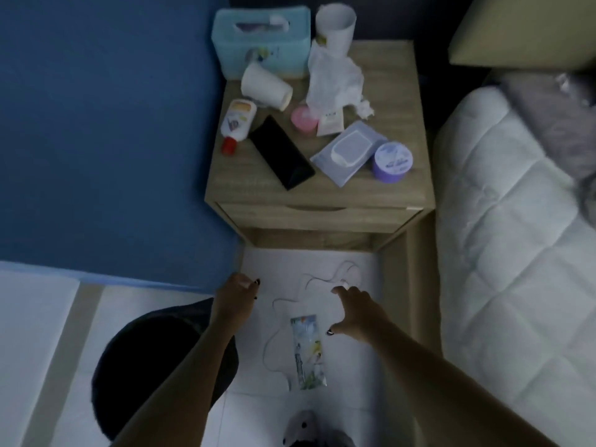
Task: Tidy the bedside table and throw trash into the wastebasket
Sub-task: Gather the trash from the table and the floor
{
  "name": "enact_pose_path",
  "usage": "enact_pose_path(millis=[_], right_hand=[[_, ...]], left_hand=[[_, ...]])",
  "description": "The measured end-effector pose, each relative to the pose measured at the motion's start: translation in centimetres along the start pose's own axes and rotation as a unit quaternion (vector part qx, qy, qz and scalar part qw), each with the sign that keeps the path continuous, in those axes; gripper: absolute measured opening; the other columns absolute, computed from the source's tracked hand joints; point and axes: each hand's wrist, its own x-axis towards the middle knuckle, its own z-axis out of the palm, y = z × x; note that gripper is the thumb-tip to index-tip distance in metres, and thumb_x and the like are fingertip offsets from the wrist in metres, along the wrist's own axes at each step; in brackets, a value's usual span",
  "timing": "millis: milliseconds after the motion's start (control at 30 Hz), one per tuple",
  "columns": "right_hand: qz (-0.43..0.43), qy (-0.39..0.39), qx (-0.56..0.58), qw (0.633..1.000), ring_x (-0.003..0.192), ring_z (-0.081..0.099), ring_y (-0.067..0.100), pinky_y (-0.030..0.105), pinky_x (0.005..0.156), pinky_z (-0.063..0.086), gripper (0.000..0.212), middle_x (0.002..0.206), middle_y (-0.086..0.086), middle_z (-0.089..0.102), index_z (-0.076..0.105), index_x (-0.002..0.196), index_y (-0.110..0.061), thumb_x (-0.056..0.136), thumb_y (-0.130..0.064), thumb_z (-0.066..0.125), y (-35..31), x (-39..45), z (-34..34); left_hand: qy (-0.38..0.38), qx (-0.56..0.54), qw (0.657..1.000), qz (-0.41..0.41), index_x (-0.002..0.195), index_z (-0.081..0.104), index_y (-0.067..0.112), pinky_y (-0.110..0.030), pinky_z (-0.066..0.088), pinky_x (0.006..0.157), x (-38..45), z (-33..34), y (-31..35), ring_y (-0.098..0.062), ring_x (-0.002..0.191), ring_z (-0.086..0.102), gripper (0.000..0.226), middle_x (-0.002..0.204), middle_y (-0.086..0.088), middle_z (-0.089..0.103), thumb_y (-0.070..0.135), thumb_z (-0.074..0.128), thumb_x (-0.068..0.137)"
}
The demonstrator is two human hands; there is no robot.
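The wooden bedside table (400, 175) carries a tipped white paper cup (264, 86), an upright white cup (335, 25), crumpled tissue (332, 82), a lotion bottle with a red cap (237, 122), a black phone (281, 152), a pink jar (304, 117), a small sachet (329, 122), a wipes pack (350, 153) and a purple jar (392, 162). On the white floor lie a printed wrapper (308, 351) and a thin white cable (274, 343). The black wastebasket (135, 359) stands at the lower left. My left hand (233, 300) hovers above it, fingers curled. My right hand (353, 312) is spread over the floor beside the wrapper, holding nothing.
A teal tissue box (261, 43) stands at the table's back left. A blue wall (96, 124) runs along the left. A bed with a white quilt (516, 237) and a grey pillow (548, 101) fills the right side. A slipper (301, 425) shows at the bottom.
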Motion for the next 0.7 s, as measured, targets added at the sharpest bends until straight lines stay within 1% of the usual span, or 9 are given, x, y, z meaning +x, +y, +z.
enact_pose_path(millis=[67,133,233,333,400,467,533,633,700], right_hand=[[-0.011,-0.006,-0.02,1.0,0.123,0.041,0.026,0.04,0.092,0.047,0.092,0.136,0.005,0.041,0.026,0.143,-0.028,0.069,-0.046,0.077,1.1,2.9,3.5],[-0.022,-0.005,-0.034,0.999,0.122,0.042,0.027,0.04,0.091,0.047,0.092,0.134,0.006,0.042,0.027,0.143,-0.026,0.069,-0.044,0.078,2.2,5.9,6.9],[-0.039,-0.005,-0.043,0.998,0.12,0.043,0.027,0.04,0.091,0.049,0.087,0.132,0.008,0.043,0.029,0.141,-0.024,0.07,-0.041,0.077,3.6,9.8,12.0],[-0.051,0.002,-0.044,0.998,0.119,0.044,0.028,0.04,0.09,0.05,0.084,0.131,0.008,0.042,0.031,0.139,-0.023,0.07,-0.039,0.077,4.7,13.1,16.0],[-0.058,0.007,-0.056,0.997,0.119,0.043,0.028,0.041,0.089,0.05,0.086,0.132,0.009,0.041,0.031,0.139,-0.023,0.069,-0.04,0.077,5.5,15.3,18.0],[-0.065,0.01,-0.069,0.995,0.122,0.041,0.03,0.042,0.089,0.05,0.089,0.134,0.01,0.038,0.029,0.14,-0.021,0.068,-0.041,0.078,6.0,17.0,19.7],[-0.069,0.016,-0.077,0.994,0.123,0.04,0.031,0.043,0.089,0.05,0.093,0.134,0.011,0.036,0.028,0.14,-0.021,0.066,-0.044,0.079,6.4,18.2,21.1],[-0.07,0.037,-0.059,0.995,0.121,0.041,0.032,0.042,0.086,0.049,0.093,0.13,0.011,0.036,0.028,0.137,-0.023,0.063,-0.05,0.079,6.4,19.2,22.3],[-0.076,0.049,-0.056,0.994,0.118,0.042,0.031,0.042,0.084,0.05,0.091,0.128,0.011,0.036,0.031,0.132,-0.023,0.061,-0.055,0.079,6.1,19.5,22.7]], left_hand=[[-0.015,0.003,1.0,-0.01,0.096,0.058,0.012,-0.039,0.056,0.077,2.8,3.2,-3.1,-0.032,0.09,0.066,0.028,0.1,-0.013,0.068,0.039,0.061,0.089],[-0.023,0.016,0.999,-0.016,0.106,0.056,0.012,-0.034,0.053,0.076,5.8,6.4,-5.8,-0.032,0.094,0.065,0.04,0.106,-0.014,0.067,0.045,0.065,0.084],[-0.032,0.047,0.998,-0.005,0.114,0.056,0.009,-0.031,0.05,0.083,9.4,11.2,-9.3,-0.029,0.106,0.061,0.052,0.118,-0.013,0.062,0.046,0.069,0.081],[-0.037,0.055,0.998,-0.009,0.118,0.054,0.006,-0.027,0.046,0.076,12.1,14.9,-12.2,-0.027,0.107,0.059,0.058,0.121,-0.014,0.058,0.046,0.071,0.08],[-0.041,0.076,0.996,-0.002,0.117,0.053,0.006,-0.028,0.048,0.076,13.8,16.8,-14.0,-0.027,0.104,0.059,0.061,0.12,-0.015,0.057,0.047,0.073,0.077],[-0.039,0.098,0.994,0.008,0.116,0.053,0.006,-0.033,0.052,0.081,14.8,18.2,-15.6,-0.029,0.101,0.061,0.063,0.117,-0.018,0.057,0.048,0.075,0.075],[-0.021,0.106,0.994,0.018,0.115,0.053,0.004,-0.04,0.054,0.085,15.4,19.2,-16.7,-0.032,0.099,0.062,0.064,0.115,-0.02,0.055,0.046,0.078,0.073],[0.018,0.096,0.995,0.028,0.115,0.048,0.001,-0.045,0.052,0.089,15.5,20.3,-17.5,-0.037,0.1,0.06,0.064,0.117,-0.022,0.049,0.037,0.08,0.073],[0.029,0.086,0.995,0.032,0.121,0.043,-0.003,-0.044,0.051,0.089,15.5,20.8,-17.9,-0.04,0.103,0.058,0.067,0.12,-0.024,0.046,0.029,0.079,0.076]])
